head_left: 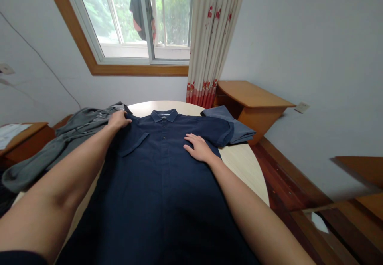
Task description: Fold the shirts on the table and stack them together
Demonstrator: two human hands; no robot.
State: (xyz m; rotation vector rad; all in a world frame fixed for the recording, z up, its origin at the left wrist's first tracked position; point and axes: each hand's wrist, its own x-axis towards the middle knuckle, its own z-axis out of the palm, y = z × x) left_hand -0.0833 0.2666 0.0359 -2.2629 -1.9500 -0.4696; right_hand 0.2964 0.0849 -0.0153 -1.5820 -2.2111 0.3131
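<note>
Two hands (119,119) (198,148) (one navy shirt (169,177))

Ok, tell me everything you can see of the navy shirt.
The navy shirt looks like woven cloth, with short sleeves, a pointed collar, a front placket and small dark buttons. It lies front up, fairly flat, on the pale table, collar at the far end, hem out of view. One sleeve angles inward over the front; the other stretches out over a folded blue-grey cloth. The left hand touches it near one shoulder, grip unclear; the right hand rests open on the chest.

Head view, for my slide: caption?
Navy short-sleeved shirt on a round table, left hand at shoulder, right hand on chest.
</note>
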